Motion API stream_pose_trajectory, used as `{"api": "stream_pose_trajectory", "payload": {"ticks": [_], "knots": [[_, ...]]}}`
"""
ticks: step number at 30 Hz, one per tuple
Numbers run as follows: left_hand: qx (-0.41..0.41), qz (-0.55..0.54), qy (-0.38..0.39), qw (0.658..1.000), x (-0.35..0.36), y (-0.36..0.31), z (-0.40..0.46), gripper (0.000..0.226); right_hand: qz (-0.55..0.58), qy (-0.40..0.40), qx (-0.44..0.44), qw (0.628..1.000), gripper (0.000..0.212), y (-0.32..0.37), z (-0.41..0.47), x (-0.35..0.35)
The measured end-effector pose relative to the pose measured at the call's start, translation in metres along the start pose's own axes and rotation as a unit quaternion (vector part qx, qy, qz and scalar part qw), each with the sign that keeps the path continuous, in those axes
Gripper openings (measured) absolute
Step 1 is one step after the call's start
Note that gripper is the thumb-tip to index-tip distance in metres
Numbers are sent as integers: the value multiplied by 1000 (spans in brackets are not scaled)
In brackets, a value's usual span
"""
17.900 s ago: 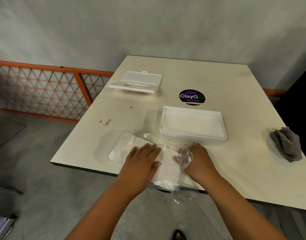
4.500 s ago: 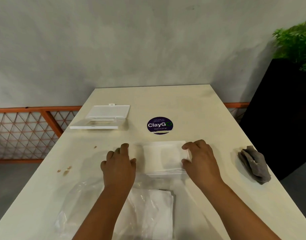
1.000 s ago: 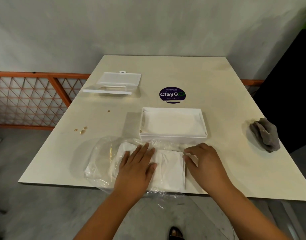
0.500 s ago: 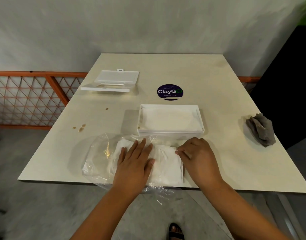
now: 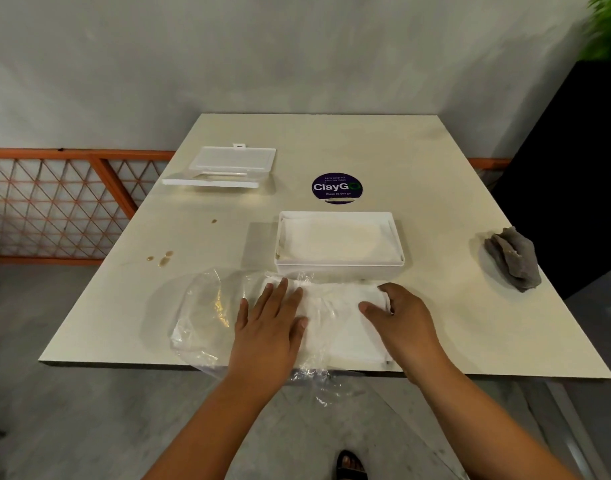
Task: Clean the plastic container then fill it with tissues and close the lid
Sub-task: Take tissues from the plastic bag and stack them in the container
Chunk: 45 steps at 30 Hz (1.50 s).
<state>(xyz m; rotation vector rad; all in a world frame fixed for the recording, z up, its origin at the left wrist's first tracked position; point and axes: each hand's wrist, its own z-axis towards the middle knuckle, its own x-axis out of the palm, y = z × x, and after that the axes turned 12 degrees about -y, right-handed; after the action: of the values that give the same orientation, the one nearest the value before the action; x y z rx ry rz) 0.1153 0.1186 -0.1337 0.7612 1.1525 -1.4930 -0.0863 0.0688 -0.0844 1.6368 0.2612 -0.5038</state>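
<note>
Your right hand [image 5: 399, 318] has curled onto the near tissues [image 5: 342, 317]; your left hand [image 5: 271, 318] presses flat. Pull fast and the plastic wrap [image 5: 203, 306] could slide off.

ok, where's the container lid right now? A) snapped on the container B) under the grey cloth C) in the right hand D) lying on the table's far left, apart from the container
D: the lid lies by the far left edge of the table, while the plastic container sits open with tissues inside.
</note>
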Motion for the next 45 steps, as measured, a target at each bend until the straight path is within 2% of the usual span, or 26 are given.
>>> {"api": "stream_pose_trajectory", "payload": {"ticks": [2, 4, 6, 8, 10, 12, 13, 15, 16, 22, 27, 34, 37, 42, 45], "knots": [[-2, -2, 4, 1000, -1, 0, 0, 56, -47, -15, -46, 998, 22, -2, 0, 1], [-3, -3, 5, 1000, -1, 1, -1, 57, -21, -5, -34, 999, 27, -4, -2, 4], [-2, -8, -4, 1000, 0, 1, -1, 56, 48, 26, 36, 998, 29, -4, -3, 4], [-8, -28, -33, 999, -3, -2, -1, 53, 152, 65, 116, 980, 32, -7, 0, 4], [11, -86, -109, 990, -15, -9, -1, 42, 226, 86, 202, 949, 29, -10, 5, 4], [113, -136, -204, 963, -29, -25, -7, 25, 249, 97, 260, 928, 25, -11, 12, 3], [185, -141, -218, 948, -34, -35, -11, 19, 254, 100, 270, 923, 25, -10, 14, 2], [298, -120, -203, 925, -34, -48, -22, 13, 248, 107, 264, 926, 24, -8, 18, 1], [319, -105, -195, 921, -28, -50, -26, 14, 238, 113, 255, 931, 25, -7, 18, -1], [319, -60, -173, 930, 6, -34, -41, 22, 179, 100, 191, 960, 32, -7, 26, -3], [276, -27, -119, 954, 14, -30, -50, 37, 145, 100, 158, 972, 25, -7, 25, -4], [251, -48, -92, 963, 14, -31, -52, 42, 113, 50, 104, 987, 13, -13, 31, -17], [249, -47, -90, 963, 12, -31, -52, 42, 134, 32, 118, 983, 12, -18, 35, -32], [245, -45, -91, 964, 12, -31, -53, 41, 182, 81, 172, 965, 23, -29, 27, -41], [243, -46, -88, 965, 12, -31, -54, 41, 199, 44, 162, 966, 20, -29, 23, -43]]}}
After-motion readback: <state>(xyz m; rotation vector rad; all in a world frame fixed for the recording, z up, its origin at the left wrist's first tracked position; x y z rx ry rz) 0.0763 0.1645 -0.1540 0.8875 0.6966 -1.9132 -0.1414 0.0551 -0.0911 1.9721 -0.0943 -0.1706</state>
